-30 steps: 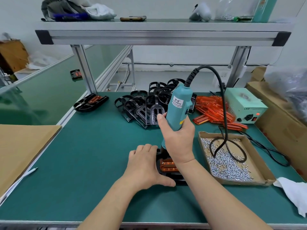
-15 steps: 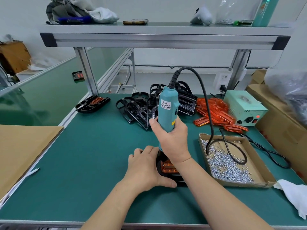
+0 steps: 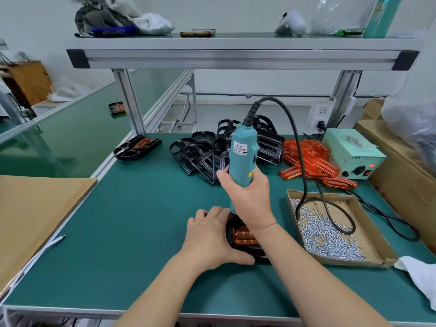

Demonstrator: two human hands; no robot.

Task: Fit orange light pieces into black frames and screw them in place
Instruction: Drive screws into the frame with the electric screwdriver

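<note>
Black frame (image 3: 238,250) flat on mat, orange piece (image 3: 243,236) seated inside, largely hidden. Loose black frames (image 3: 203,156) heaped at rear; orange pieces (image 3: 313,161) piled just right of them. Screws (image 3: 325,234) fill cardboard tray (image 3: 368,260).

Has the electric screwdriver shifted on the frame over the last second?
Yes. The electric screwdriver in the right hand has tipped left, its top farther from the screw tray than before.
</note>
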